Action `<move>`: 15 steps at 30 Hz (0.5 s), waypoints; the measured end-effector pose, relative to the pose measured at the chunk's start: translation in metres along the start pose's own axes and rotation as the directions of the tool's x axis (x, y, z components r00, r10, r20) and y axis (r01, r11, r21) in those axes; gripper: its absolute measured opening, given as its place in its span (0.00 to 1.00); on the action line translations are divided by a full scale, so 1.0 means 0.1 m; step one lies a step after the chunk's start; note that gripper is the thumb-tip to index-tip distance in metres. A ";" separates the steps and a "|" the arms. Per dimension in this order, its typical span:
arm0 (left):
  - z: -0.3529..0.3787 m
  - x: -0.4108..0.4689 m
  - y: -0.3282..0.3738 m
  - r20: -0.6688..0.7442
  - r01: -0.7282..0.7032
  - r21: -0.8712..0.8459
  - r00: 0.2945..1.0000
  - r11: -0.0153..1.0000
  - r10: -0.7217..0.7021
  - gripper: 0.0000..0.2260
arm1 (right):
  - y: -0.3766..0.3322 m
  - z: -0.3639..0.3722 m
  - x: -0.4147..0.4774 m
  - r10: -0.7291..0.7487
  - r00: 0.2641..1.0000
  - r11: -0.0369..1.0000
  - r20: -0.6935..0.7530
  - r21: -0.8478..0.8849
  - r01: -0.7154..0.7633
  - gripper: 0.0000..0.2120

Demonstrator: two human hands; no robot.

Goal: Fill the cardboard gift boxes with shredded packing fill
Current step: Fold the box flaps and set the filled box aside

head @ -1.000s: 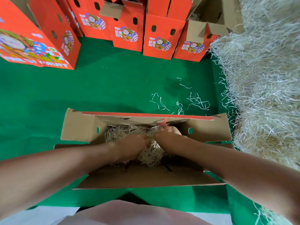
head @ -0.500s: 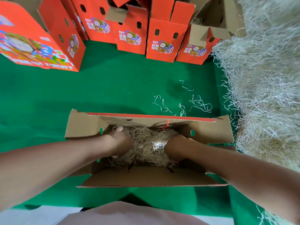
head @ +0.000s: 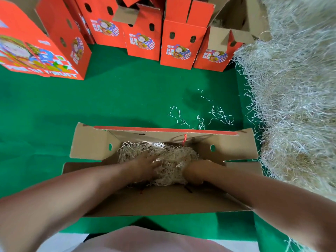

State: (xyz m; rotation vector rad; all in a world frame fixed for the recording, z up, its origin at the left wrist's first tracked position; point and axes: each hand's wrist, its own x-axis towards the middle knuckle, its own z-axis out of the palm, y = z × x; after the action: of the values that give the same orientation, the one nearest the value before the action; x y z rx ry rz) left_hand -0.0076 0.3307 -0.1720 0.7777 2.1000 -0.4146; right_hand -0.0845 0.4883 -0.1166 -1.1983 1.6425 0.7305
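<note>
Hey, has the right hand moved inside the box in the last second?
Yes. The right hand has pulled back from the red cord at the far wall of the box, toward the person, to the right edge of the fill.

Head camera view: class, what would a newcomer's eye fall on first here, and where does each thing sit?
The left hand and right hand are down in the open cardboard gift box at bottom centre, on a wad of shredded packing fill. A huge pale heap of fill takes up the right edge, and a row of orange-red printed gift boxes stands along the back of the green cloth.
</note>
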 end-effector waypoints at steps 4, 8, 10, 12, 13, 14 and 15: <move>-0.02 -0.05 -0.16 0.061 0.193 -0.069 0.980 0.979 -0.189 0.22 | 0.03 0.04 -0.05 0.020 0.996 0.999 0.090 -0.048 -0.016 0.14; -0.07 -0.03 -0.24 0.062 0.182 -0.116 0.982 0.976 -0.176 0.15 | 0.06 -0.01 -0.07 0.003 1.000 0.999 0.029 -0.038 -0.002 0.13; -0.09 -0.04 -0.19 -0.050 0.158 -0.257 0.983 0.953 -0.177 0.16 | 0.09 -0.07 -0.07 0.029 0.988 0.998 -0.149 0.054 -0.021 0.11; -0.12 -0.05 -0.13 -0.220 0.084 -0.285 0.964 0.955 -0.151 0.14 | 0.10 -0.13 -0.04 0.113 0.948 0.983 -0.297 0.172 -0.063 0.12; -0.11 -0.04 -0.10 -0.311 0.045 -0.243 0.943 0.969 -0.122 0.14 | 0.11 -0.16 -0.02 0.153 0.936 0.974 -0.318 0.210 -0.088 0.13; -0.12 -0.02 -0.09 -0.376 0.011 -0.176 0.923 0.984 -0.078 0.16 | 0.10 -0.17 0.02 0.174 0.932 0.968 -0.317 0.231 -0.102 0.15; -0.12 0.00 -0.09 -0.420 -0.009 -0.121 0.907 0.993 -0.043 0.17 | 0.10 -0.17 0.06 0.170 0.935 0.965 -0.311 0.244 -0.094 0.18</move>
State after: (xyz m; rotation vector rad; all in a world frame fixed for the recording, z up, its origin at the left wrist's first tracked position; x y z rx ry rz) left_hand -0.0208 0.3299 -0.1647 0.8345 2.5094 -0.1294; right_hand -0.1004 0.4746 -0.1166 -1.0936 2.0416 0.4218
